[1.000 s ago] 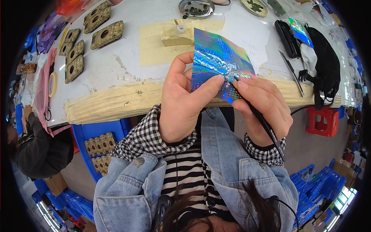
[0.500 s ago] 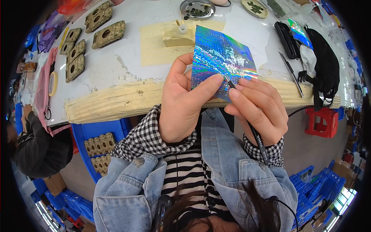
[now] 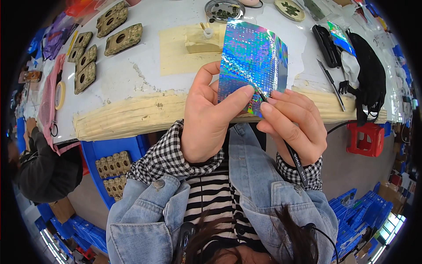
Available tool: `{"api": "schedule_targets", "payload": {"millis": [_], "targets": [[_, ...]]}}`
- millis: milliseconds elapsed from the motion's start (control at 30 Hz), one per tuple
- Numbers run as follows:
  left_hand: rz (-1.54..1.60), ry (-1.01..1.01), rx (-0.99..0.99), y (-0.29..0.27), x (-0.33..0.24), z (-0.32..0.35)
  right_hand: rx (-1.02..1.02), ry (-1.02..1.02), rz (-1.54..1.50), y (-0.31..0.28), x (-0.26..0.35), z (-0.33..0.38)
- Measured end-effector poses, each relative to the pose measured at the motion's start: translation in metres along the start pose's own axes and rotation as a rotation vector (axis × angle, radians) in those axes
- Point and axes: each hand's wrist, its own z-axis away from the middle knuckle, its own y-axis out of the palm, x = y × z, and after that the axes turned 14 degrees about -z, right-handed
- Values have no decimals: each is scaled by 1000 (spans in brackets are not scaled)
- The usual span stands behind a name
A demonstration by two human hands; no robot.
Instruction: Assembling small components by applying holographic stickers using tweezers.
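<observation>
At far left, beyond the corner of the tabletop (image 3: 118,75), a co-worker's dark sleeve (image 3: 41,147) showed; a pink mesh cloth (image 3: 49,94) hung over the tabletop's left edge, with a tape roll (image 3: 60,97) just beside it. Camouflage-patterned pieces (image 3: 117,46) with round holes lay toward the far left corner, and a blue tray (image 3: 91,154) carrying similar parts sat below the near edge, on the left. Near the middle, the left hand (image 3: 206,114) held a shiny holographic sheet (image 3: 252,53) raised above the padded strip (image 3: 132,116) along the near edge, its thumb pressed on the sheet's face and its fingers partly hidden behind. Past it lay a cream block (image 3: 200,44) with a small white cup (image 3: 208,33), and by the far edge a metal dish (image 3: 239,13) of dark bits. The right hand (image 3: 296,121) had its fingers closed around a slim black tool (image 3: 291,152), whose tip came to the sheet close by the left thumb; whether it touched could not be told. A pale round dish (image 3: 300,16) stood near the far edge, and toward the right edge lay an open black case (image 3: 324,44), a pen-like tool (image 3: 332,83) and black fabric (image 3: 371,70).
</observation>
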Motion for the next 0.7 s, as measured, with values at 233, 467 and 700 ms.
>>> {"api": "schedule_targets", "payload": {"millis": [233,467,700], "targets": [[11,-14,-3,0,0,0,-9,5,-23,1,-1,0],[30,0,-26,1,-1,0,-58,70,-149,-2,-3,-1],[-2,32,-32,-1,0,-1,-104,108,-200,-7,-6,-1]]}}
